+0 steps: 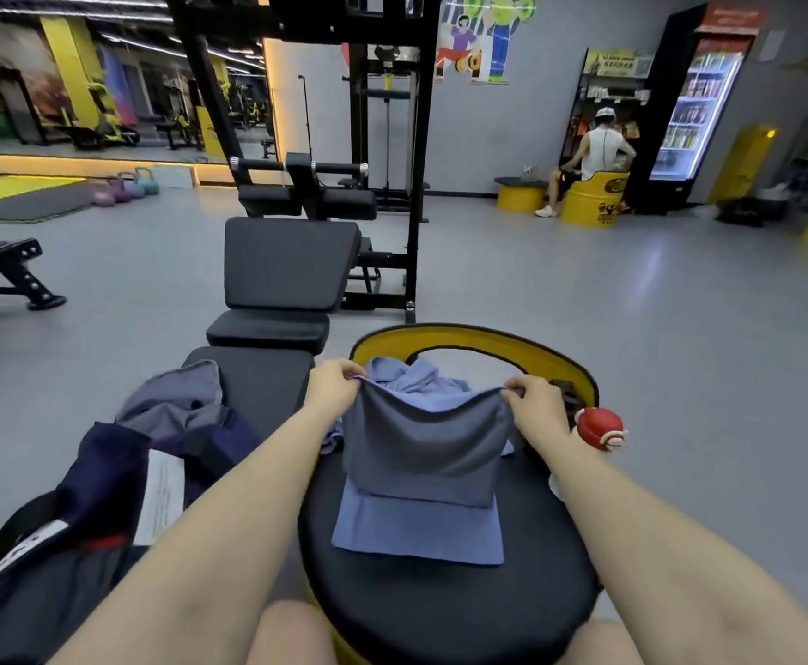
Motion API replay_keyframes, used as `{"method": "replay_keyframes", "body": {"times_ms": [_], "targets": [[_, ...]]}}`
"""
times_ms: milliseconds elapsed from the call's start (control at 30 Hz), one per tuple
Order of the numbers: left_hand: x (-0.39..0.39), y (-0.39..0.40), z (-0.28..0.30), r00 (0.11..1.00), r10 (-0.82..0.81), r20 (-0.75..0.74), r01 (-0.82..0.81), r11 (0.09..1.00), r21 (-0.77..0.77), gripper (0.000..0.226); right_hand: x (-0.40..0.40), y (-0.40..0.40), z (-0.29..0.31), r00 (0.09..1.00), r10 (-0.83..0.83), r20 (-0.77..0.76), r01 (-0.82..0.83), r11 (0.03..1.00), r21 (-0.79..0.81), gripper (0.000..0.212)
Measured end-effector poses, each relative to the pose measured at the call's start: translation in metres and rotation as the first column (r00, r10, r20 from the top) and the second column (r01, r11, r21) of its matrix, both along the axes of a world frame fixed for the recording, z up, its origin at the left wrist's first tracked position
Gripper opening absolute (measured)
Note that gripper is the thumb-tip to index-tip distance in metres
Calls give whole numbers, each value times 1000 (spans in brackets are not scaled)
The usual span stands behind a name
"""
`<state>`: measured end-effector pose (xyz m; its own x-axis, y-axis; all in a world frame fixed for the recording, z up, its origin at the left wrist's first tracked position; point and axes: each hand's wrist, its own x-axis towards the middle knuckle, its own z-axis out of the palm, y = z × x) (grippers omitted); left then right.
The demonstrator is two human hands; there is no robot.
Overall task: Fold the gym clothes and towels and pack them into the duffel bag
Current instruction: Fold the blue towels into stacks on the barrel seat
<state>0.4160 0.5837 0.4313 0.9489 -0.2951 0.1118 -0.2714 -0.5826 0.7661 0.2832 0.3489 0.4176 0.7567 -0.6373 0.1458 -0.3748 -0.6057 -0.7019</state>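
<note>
Grey cloth, a towel (423, 448), hangs lifted between both hands over a round black tabletop (445, 602) with a yellow backrest. The left hand (332, 387) has a closed grip pinching the towel's upper left corner; the right hand (531, 395) pinches the upper right corner the same way, so the top edge sags between them. The towel's lower part lies flat on the tabletop, folded under in a lighter blue-grey layer. Behind it, against the backrest, sits a crumpled blue cloth (414, 376). A red ball-shaped thing (599, 427) rests just beside the right wrist. To the left, on a black bench (253, 376), a dark duffel bag (70, 520) lies open, with a grey garment (176, 400) bunched at its far end.
</note>
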Motion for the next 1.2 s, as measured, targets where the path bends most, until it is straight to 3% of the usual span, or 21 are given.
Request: {"method": "replay_keyframes", "body": {"times_ms": [267,567,700,900,1200], "targets": [[-32,25,-96,978,-61,-199,85,990,113,24,-34,17,-80,933,113,-340,-113,993,19,14],[-55,40,-149,895,-127,-428,248,938,241,23,-56,31,-115,816,156,-556,-152,987,54,13],[-58,44,-156,858,-136,-495,266,943,201,27,-59,29,-126,791,192,-581,-142,981,131,19],[-40,41,-163,887,21,-461,104,964,244,27,-51,21,-143,795,145,-589,-80,988,135,20],[-18,33,-188,859,96,-502,36,968,247,40,-26,9,-164,857,28,-514,83,978,192,16]]}}
